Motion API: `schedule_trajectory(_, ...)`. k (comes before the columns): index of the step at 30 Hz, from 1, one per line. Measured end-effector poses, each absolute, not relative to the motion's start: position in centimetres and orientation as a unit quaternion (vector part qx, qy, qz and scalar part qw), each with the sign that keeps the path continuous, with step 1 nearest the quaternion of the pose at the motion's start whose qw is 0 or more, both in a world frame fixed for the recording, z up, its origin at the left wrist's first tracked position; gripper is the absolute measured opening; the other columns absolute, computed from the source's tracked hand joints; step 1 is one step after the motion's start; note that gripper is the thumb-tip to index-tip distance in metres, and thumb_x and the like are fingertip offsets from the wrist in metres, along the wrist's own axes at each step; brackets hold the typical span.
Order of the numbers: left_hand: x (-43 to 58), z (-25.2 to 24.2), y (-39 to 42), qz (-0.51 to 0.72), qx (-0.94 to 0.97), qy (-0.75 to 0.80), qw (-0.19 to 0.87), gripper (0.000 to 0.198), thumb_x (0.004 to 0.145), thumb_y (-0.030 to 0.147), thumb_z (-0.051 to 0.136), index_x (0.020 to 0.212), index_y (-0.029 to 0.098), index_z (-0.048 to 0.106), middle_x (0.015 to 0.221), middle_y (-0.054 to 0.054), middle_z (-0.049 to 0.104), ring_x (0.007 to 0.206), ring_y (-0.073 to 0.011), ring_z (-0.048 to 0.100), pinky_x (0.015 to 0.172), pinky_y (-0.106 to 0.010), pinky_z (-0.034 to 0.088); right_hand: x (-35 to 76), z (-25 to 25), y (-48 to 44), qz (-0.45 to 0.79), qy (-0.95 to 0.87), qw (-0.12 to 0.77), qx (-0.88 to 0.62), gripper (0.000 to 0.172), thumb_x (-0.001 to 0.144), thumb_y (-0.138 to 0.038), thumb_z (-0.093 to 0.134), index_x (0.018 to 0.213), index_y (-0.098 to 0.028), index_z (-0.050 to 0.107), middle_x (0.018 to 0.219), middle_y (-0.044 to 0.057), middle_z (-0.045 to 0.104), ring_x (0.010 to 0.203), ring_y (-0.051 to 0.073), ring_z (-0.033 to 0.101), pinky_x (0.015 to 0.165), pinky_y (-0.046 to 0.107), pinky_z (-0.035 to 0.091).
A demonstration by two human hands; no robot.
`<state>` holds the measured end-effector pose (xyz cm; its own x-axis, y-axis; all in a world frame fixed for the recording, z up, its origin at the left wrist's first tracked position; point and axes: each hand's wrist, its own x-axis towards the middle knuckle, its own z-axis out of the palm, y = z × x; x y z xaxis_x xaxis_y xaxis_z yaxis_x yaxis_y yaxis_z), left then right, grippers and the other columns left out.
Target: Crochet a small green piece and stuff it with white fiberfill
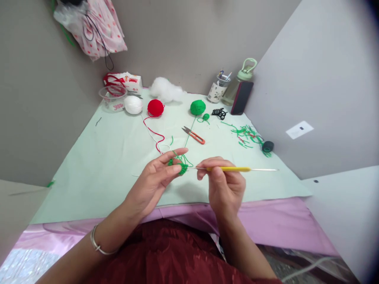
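Observation:
My left hand (158,173) pinches a small piece of green crochet work (183,169) between thumb and fingers. Green yarn loops over its raised index finger. In my right hand (223,181) is a crochet hook (233,169) with a yellow handle and a metal shaft at each end. Its left tip reaches the crochet piece; whether it sits inside a stitch I cannot tell. A strand runs from the green yarn ball (197,107) toward my left hand. Orange-handled thread snips (194,135) lie just beyond the hands.
Behind are a red yarn ball (155,107), a white yarn ball (133,105), white stuffing (166,90) and a plastic tub (114,103). Toward the right stand a pen cup (217,92), a bottle (232,90) and a phone (242,98). Green yarn scraps (247,135) lie near a black roll (268,146).

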<state>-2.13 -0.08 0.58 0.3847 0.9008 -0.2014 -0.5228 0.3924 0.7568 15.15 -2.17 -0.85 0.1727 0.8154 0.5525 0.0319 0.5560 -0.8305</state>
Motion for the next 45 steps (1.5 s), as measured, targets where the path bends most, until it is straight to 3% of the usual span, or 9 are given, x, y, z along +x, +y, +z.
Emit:
schedule_trajectory(3, -2.1, 0.6, -0.3, 0.453, 0.353, 0.307, 0.759, 0.034, 0.083, 0.027, 0.086, 0.117, 0.027, 0.083, 0.097, -0.001, 0.073, 0.092, -0.0134, 0.061, 0.090, -0.025, 0.046, 15.0, -0.6, -1.8, 0.313, -0.586, 0.650, -0.368, 0.018, 0.104, -0.031, 0.063, 0.100, -0.024, 0.080, 0.094, 0.006, 0.079, 0.076, 0.018, 0.070, 0.068, 0.035, 0.061)
schedule_trajectory(7, -1.5, 0.3, -0.8, 0.479, 0.386, 0.335, 0.713, 0.033, 0.083, 0.030, 0.087, 0.116, 0.029, 0.083, 0.094, 0.000, 0.071, 0.091, -0.0137, 0.059, 0.089, -0.026, 0.045, 14.7, -0.8, -2.0, 0.255, -0.626, 0.627, -0.387, 0.019, 0.104, -0.024, 0.061, 0.106, -0.026, 0.080, 0.093, 0.004, 0.080, 0.075, 0.017, 0.071, 0.068, 0.033, 0.062)
schedule_trajectory(13, -1.0, 0.0, -0.6, 0.467, 0.301, 0.319, 0.768, 0.048, 0.078, 0.031, 0.092, 0.124, 0.025, 0.081, 0.091, -0.001, 0.072, 0.088, -0.0131, 0.062, 0.089, -0.026, 0.048, 14.7, -2.0, -2.7, 0.017, -0.733, 0.566, -0.378, 0.038, 0.098, -0.010, 0.067, 0.126, -0.033, 0.077, 0.114, 0.008, 0.078, 0.098, 0.021, 0.075, 0.078, 0.036, 0.064)
schedule_trajectory(16, -1.3, 0.0, -0.1, 0.432, 0.253, 0.287, 0.817, 0.039, 0.078, 0.028, 0.090, 0.115, 0.020, 0.084, 0.095, -0.003, 0.074, 0.088, -0.0133, 0.064, 0.093, -0.028, 0.051, 15.0, -1.7, -2.5, 0.090, -0.678, 0.621, -0.382, 0.030, 0.100, -0.012, 0.064, 0.119, -0.030, 0.079, 0.102, 0.007, 0.079, 0.088, 0.020, 0.073, 0.073, 0.035, 0.061)
schedule_trajectory(19, -1.5, -0.1, 0.0, 0.465, 0.271, 0.297, 0.789, 0.033, 0.079, 0.024, 0.087, 0.113, 0.023, 0.084, 0.095, -0.001, 0.073, 0.089, -0.0130, 0.063, 0.097, -0.029, 0.050, 15.1, -1.3, -2.2, 0.243, -0.575, 0.680, -0.384, 0.020, 0.103, -0.020, 0.062, 0.106, -0.027, 0.081, 0.086, 0.003, 0.075, 0.069, 0.015, 0.065, 0.065, 0.033, 0.055)
schedule_trajectory(22, -1.5, -0.1, -0.4, 0.471, 0.344, 0.313, 0.750, 0.038, 0.081, 0.025, 0.087, 0.118, 0.029, 0.083, 0.095, 0.000, 0.072, 0.093, -0.0144, 0.061, 0.095, -0.028, 0.047, 15.0, -1.2, -1.9, 0.326, -0.562, 0.670, -0.360, 0.016, 0.102, -0.026, 0.066, 0.102, -0.028, 0.082, 0.091, 0.003, 0.078, 0.071, 0.015, 0.065, 0.066, 0.031, 0.054)
schedule_trajectory(30, -1.9, -0.2, -0.7, 0.466, 0.425, 0.357, 0.689, 0.035, 0.087, 0.028, 0.083, 0.121, 0.036, 0.081, 0.093, 0.002, 0.059, 0.092, -0.0127, 0.054, 0.088, -0.025, 0.042, 15.6, -1.3, -1.6, 0.411, -0.499, 0.675, -0.357, 0.018, 0.104, -0.032, 0.064, 0.098, -0.026, 0.080, 0.089, 0.001, 0.077, 0.070, 0.012, 0.063, 0.066, 0.028, 0.052)
schedule_trajectory(39, -1.8, -0.3, -0.9, 0.447, 0.436, 0.313, 0.716, 0.045, 0.088, 0.028, 0.083, 0.131, 0.041, 0.075, 0.094, 0.002, 0.062, 0.094, -0.0130, 0.057, 0.092, -0.027, 0.045, 15.6, -1.3, -1.7, 0.378, -0.581, 0.622, -0.365, 0.017, 0.103, -0.031, 0.066, 0.102, -0.030, 0.083, 0.097, 0.002, 0.080, 0.083, 0.016, 0.067, 0.074, 0.032, 0.053)
schedule_trajectory(45, -1.9, -0.2, -0.8, 0.445, 0.433, 0.327, 0.713, 0.042, 0.088, 0.030, 0.084, 0.128, 0.039, 0.077, 0.096, 0.002, 0.062, 0.094, -0.0127, 0.058, 0.094, -0.027, 0.045, 15.8, -1.4, -1.8, 0.422, -0.518, 0.651, -0.360, 0.017, 0.103, -0.035, 0.065, 0.098, -0.028, 0.080, 0.091, 0.001, 0.079, 0.074, 0.014, 0.064, 0.068, 0.029, 0.050)
